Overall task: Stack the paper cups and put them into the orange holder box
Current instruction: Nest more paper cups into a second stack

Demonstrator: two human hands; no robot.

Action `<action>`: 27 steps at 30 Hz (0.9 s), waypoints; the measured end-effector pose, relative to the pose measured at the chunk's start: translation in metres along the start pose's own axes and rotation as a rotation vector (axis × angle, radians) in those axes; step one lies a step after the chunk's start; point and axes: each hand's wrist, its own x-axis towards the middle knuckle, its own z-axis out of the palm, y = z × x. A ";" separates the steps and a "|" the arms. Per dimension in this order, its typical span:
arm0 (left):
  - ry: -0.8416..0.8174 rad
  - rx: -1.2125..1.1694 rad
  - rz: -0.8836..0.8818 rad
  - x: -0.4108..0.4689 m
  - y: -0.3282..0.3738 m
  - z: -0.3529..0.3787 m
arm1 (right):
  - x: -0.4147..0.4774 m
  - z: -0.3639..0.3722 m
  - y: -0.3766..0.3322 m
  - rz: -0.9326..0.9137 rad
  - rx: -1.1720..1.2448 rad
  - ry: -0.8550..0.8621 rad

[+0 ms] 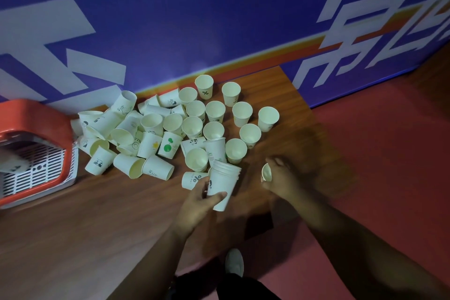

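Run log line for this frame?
stacking; left hand grips cup stack; right hand holds single cup; loose cups on table; orange holder box left

Looks forward and steeply down from head height, wide-angle. Sits close above the desk point(97, 226), with the left hand point(198, 204) and right hand point(280, 178) near the lower middle. Takes in the wall point(194, 19) at top, floor point(389, 153) at right.

The paper cups point(242, 112) were cream-white, several with small prints — one cup point(204, 86) bore a black percent sign, another cup point(169, 145) a green tree. The holder box point(36, 114) was orange, its grille point(39, 168) white. The tabletop point(97, 214) was brown woodgrain; the wall point(170, 19) blue with white lettering.
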 end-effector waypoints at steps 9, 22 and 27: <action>0.035 0.271 0.026 0.018 0.009 -0.011 | 0.001 -0.071 -0.045 -0.050 0.861 0.141; 0.022 0.269 0.148 0.052 0.052 -0.022 | 0.013 -0.089 -0.100 -0.263 0.803 -0.197; 0.139 0.233 0.119 0.076 0.070 -0.038 | 0.075 -0.092 -0.067 -0.181 0.430 0.126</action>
